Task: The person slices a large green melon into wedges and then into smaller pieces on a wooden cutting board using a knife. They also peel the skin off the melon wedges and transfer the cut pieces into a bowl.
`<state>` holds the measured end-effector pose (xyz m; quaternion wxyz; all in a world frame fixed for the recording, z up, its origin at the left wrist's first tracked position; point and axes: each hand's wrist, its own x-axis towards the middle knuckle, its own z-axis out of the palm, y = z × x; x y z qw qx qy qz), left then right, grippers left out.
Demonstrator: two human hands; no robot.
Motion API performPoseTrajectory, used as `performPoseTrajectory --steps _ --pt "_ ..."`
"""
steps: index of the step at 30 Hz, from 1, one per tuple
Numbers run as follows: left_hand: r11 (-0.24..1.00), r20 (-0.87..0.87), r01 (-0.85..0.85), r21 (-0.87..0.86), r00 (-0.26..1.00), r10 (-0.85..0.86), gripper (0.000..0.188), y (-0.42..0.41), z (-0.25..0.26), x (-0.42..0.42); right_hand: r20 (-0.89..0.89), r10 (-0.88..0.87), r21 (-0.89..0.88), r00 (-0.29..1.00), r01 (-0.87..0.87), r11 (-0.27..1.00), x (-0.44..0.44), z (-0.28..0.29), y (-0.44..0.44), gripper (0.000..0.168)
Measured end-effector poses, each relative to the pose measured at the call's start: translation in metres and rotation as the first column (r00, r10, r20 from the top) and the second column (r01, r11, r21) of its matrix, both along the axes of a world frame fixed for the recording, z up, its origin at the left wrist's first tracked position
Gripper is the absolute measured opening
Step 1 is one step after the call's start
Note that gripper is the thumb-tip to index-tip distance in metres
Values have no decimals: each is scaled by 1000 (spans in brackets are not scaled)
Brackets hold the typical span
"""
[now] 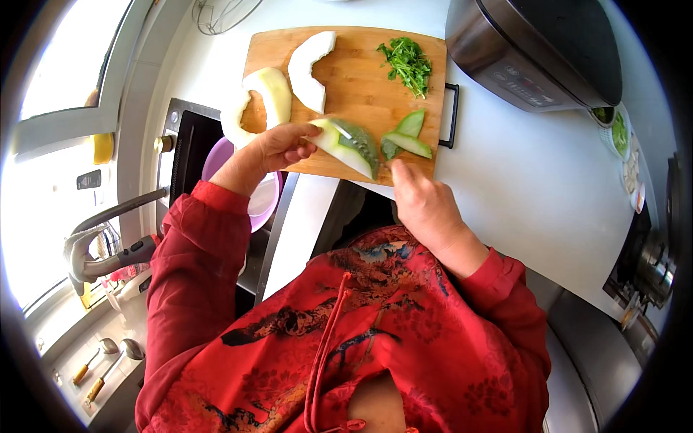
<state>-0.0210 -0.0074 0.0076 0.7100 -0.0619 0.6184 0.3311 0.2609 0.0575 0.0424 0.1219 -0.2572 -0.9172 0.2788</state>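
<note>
My left hand (279,149) grips the left end of a winter melon slice (328,139) above the front of a wooden cutting board (360,76). Pale flesh shows on the slice, with dark green rind remaining at its right. My right hand (425,200) is closed around the handle of what appears to be a knife (346,132); its blade is blurred against the rind. Cut strips of green rind (410,142) lie right of the slice. Two peeled, curved melon pieces rest at the board's left, one white (304,73) and one yellowish (277,94).
Chopped green herbs (409,65) sit at the board's upper right. A rice cooker (520,70) stands behind on the white counter (530,189). Left are a sink with a purple basin (273,200) and a faucet (119,211). A basket of greens (620,130) is far right.
</note>
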Motion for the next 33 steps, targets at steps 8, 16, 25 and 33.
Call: performPoseTrajectory --steps 8,16,25,33 --pt "949 -51 -218 229 971 235 28 -35 -21 58 78 -47 -19 996 49 999 7 -19 -1 26" --pt "926 -290 -114 360 930 227 32 -37 -23 104 107 15 113 994 -27 993 -1 -7 -9 28" --pt "875 -178 -297 382 906 385 31 -31 -22 116 153 -66 83 986 54 995 -4 -20 -5 32" --pt "893 -325 -265 365 862 388 35 -27 -16 118 151 -44 52 988 37 998 -2 -8 -8 30"
